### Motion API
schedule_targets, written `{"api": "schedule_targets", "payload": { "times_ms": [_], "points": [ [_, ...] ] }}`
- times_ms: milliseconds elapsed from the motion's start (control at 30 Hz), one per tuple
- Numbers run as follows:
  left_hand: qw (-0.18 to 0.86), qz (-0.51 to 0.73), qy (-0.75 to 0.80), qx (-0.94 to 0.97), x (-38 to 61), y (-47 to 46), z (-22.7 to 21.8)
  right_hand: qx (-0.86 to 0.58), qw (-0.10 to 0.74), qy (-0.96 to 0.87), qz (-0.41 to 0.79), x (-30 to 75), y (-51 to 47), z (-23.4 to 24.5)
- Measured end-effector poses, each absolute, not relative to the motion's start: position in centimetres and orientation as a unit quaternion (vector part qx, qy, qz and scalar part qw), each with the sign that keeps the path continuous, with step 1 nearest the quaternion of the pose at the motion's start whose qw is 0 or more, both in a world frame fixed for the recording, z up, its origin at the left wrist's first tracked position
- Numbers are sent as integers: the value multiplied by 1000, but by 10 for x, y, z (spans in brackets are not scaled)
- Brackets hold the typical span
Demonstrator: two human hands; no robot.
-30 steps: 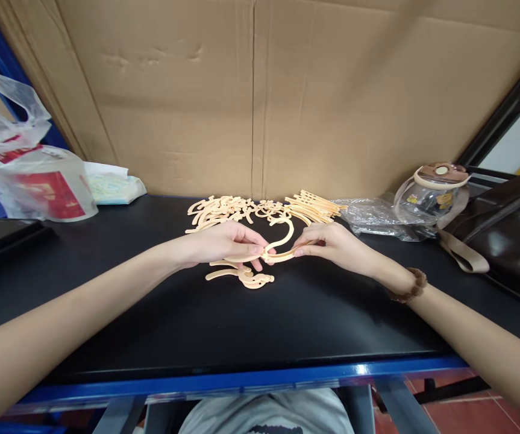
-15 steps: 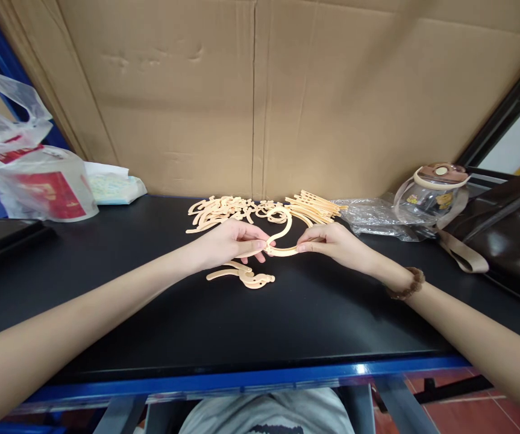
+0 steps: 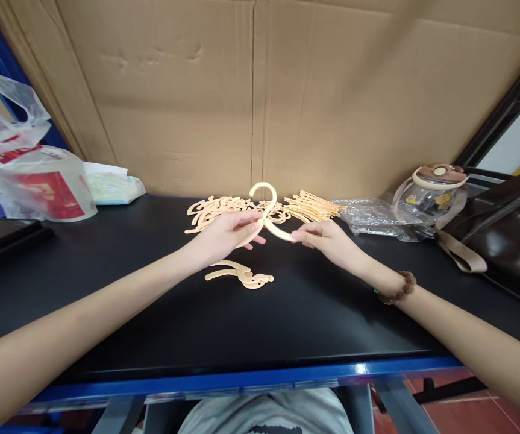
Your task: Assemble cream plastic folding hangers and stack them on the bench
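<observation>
My left hand (image 3: 229,234) and my right hand (image 3: 322,237) both pinch one pale orange plastic hanger (image 3: 266,212), raised a little above the black table (image 3: 287,307). Its hook stands upright between my hands. The left fingers grip the left arm of the hanger, the right fingers the right arm. Just below my left hand lie two loose hanger parts (image 3: 241,275) on the table. Behind my hands is a heap of several more hanger pieces (image 3: 223,210) and a bundle of straight bars (image 3: 316,206).
A cardboard wall (image 3: 260,96) closes the back. At the left stand a plastic bag with a red pack (image 3: 34,181) and a tissue pack (image 3: 110,187). At the right are crumpled clear plastic (image 3: 368,217), a clear bottle (image 3: 431,193) and a dark bag (image 3: 508,229).
Both hands lifted the hanger off the table and turned it, so that its hook now points up. The two loose parts on the table stayed put.
</observation>
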State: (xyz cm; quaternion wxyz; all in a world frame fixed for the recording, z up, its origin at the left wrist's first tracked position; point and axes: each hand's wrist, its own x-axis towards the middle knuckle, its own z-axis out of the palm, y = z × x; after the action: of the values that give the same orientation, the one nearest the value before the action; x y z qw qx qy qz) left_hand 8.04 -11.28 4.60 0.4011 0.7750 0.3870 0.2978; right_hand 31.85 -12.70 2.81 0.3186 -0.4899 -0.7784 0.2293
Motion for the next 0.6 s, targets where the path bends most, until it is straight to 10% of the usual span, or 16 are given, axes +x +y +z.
{"api": "schedule_targets", "payload": {
  "times_ms": [367, 600],
  "points": [
    [93, 214, 421, 877, 59, -100, 52, -560, 361, -725, 177, 340, -116, 31],
    [91, 202, 389, 894, 66, -105, 49, -543, 281, -776, -151, 326, -137, 38]
  ]
}}
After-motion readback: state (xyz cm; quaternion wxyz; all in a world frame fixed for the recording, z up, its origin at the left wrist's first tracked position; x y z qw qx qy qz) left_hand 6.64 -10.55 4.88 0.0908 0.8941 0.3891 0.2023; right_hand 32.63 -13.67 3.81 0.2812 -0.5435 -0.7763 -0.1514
